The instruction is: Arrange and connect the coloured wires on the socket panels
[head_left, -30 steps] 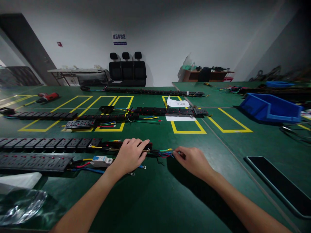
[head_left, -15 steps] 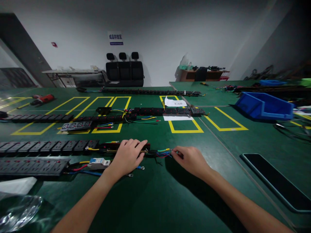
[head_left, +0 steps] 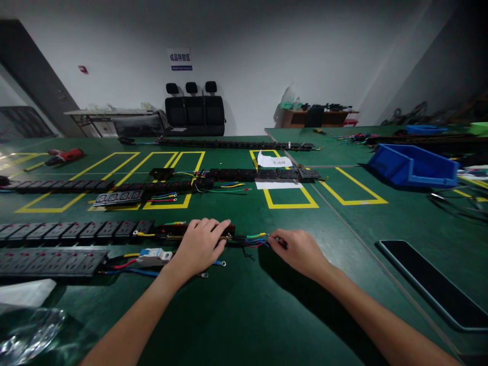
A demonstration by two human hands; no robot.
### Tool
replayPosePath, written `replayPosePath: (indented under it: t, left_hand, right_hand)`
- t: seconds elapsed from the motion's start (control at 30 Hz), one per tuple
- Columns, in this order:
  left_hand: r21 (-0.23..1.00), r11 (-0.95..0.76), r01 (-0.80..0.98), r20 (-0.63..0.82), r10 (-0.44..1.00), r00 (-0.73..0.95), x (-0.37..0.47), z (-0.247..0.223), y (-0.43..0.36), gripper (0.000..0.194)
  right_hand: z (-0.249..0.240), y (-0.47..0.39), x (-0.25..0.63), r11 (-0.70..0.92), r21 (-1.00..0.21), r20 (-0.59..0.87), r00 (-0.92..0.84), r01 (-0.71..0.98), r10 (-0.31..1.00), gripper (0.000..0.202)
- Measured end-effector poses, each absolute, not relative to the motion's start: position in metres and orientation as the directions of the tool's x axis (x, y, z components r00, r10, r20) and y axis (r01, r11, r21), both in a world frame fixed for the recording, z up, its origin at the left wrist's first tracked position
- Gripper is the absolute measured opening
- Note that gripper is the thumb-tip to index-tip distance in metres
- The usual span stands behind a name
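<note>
My left hand [head_left: 200,244] lies over a narrow dark module [head_left: 232,230] with a reddish top, fingers bent across it and thumb on the near side. Most of the module is covered by the hand. From its right end runs a bundle of green-yellow, blue and red wires [head_left: 253,240]. My right hand [head_left: 295,249] pinches the tip of the green-yellow wire [head_left: 260,235] between thumb and fingertips; the exact tip is hidden. Left of my left hand are a black socket strip [head_left: 84,231] and a yellow wire with a ring terminal [head_left: 145,234].
A second socket strip [head_left: 49,263] with a grey circuit breaker [head_left: 155,257] lies nearer me. A phone [head_left: 430,284] and a blue bin [head_left: 415,165] are on the right. Clear plastic [head_left: 32,333] is at lower left. More socket strips [head_left: 244,174] lie farther back.
The view has shifted very slightly. Both hands keep the same place and hold.
</note>
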State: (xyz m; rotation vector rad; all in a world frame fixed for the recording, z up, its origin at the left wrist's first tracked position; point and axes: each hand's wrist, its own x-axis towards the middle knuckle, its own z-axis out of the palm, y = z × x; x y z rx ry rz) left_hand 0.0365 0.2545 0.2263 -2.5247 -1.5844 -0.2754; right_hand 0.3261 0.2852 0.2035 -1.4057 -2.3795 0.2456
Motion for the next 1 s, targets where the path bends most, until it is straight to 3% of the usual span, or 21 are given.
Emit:
replayPosePath:
  t: [0.43,0.77,1.0]
  left_hand:
    - [-0.027,-0.436,0.900,0.245,0.870,0.428,0.0354,0.2251,0.2547,0.046]
    - [-0.020,-0.430,0.902,0.236,0.875,0.423,0.0360,0.2267,0.2543,0.044]
    - [-0.029,-0.427,0.904,0.264,0.869,0.419,0.0363,0.2239,0.2547,0.042]
  right_hand:
    - [0.2033,0.2844,0.3214,0.426,-0.364,0.147,-0.401,0.828,0.904,0.016]
    - [0.2005,0.2869,0.3233,0.354,-0.316,0.198,-0.304,0.880,0.932,0.019]
    - [0.2009,0.2861,0.3233,0.452,-0.376,0.221,-0.395,0.809,0.892,0.013]
